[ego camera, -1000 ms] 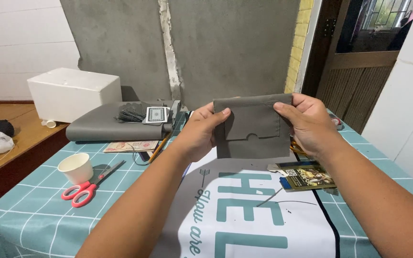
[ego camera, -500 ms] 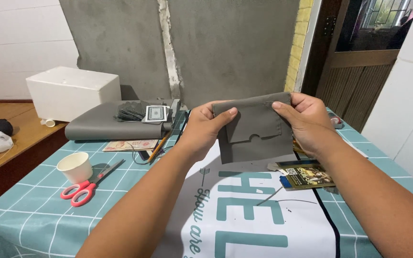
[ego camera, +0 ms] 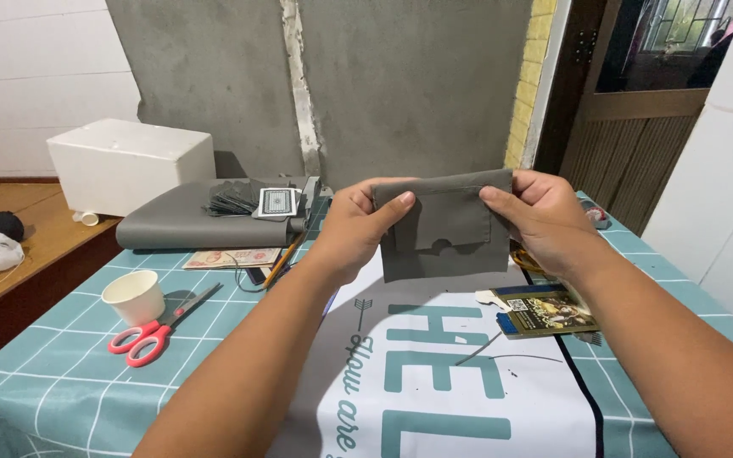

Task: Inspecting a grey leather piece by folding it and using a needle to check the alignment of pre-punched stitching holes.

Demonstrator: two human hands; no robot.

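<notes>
A rough grey cement wall (ego camera: 400, 85) stood behind. A dark wooden door (ego camera: 638, 127) was right; white tiles (ego camera: 36, 76) left.

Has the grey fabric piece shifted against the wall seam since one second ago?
Yes. The grey fabric piece, held by the left hand and right hand, now sits slightly higher and tilted, its right corner raised, judged against the wall seam.

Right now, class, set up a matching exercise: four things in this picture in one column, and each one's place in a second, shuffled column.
Things:
1. grey fabric piece
2. red scissors
3. white paper cup
4. white foam box

Places:
A. far left, by the wall
B. held up between both hands
C. flat on the teal cloth
D. upright just behind the scissors' handles

Pairs: 1-B, 2-C, 3-D, 4-A
</notes>
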